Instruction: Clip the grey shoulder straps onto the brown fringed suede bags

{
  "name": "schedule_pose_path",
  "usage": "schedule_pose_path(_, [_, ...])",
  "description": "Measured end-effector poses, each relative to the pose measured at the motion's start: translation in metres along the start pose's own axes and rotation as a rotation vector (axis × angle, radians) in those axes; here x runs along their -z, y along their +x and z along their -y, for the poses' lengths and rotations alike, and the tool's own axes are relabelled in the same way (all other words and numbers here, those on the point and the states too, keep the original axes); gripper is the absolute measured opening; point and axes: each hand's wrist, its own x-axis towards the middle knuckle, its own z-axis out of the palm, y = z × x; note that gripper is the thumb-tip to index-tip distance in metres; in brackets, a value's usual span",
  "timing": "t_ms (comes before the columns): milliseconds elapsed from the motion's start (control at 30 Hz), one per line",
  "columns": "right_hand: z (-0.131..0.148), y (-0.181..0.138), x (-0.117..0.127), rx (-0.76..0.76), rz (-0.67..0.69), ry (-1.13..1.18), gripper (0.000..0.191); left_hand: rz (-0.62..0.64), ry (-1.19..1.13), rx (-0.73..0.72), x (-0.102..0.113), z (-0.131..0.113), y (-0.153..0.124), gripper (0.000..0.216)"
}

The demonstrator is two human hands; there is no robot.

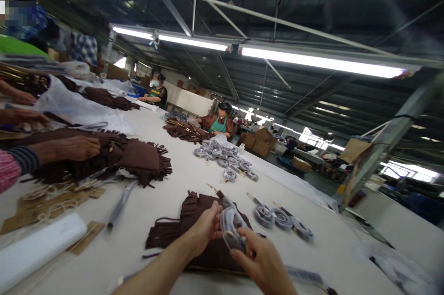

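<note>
A coiled bag strap (229, 221) wrapped in clear plastic is held up between my two hands. My left hand (206, 225) grips its left side, with the fingers partly behind the coil. At its lower right, my right hand (258, 251) pinches the coil between thumb and fingers. Beneath both hands lies a dark brown fringed bag (196, 205), partly covered by them. To the right are several more wrapped strap coils (282, 218) with metal clasps. A plastic-wrapped dark strip (305, 275) lies near my right wrist.
A heap of wrapped coils (222, 151) sits farther up the white table (187, 170). On the left, a co-worker's hand (69, 147) rests on brown fringed bags (138, 161). Cardboard tags with string (48, 202) and a white roll (41, 253) lie nearby. Two people work beyond.
</note>
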Motion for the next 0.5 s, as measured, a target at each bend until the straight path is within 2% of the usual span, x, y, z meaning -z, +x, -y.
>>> schedule_pose_path(67, [0.006,-0.020,-0.018,0.040,0.022,0.081,0.028,0.006,-0.062,-0.081,-0.009,-0.006,-0.007,0.060])
schedule_pose_path(167, [0.010,-0.031,-0.035,0.038,0.073,0.274,0.032,-0.033,-0.027,-0.154,-0.017,-0.014,-0.017,0.051])
schedule_pose_path(233, [0.012,-0.032,-0.031,0.039,0.120,0.553,0.036,-0.017,0.067,-0.167,-0.020,-0.019,-0.021,0.046])
schedule_pose_path(333, [0.016,-0.031,-0.012,0.069,0.161,0.938,0.039,0.007,0.212,-0.167,-0.025,-0.026,-0.028,0.037])
schedule_pose_path(400, [0.017,-0.029,-0.002,0.055,0.119,1.006,0.040,0.030,0.283,-0.159,-0.031,-0.028,-0.033,0.033])
schedule_pose_path(500, [0.014,-0.026,-0.002,-0.045,0.025,0.939,0.046,0.095,0.419,-0.192,-0.044,-0.029,-0.042,0.030])
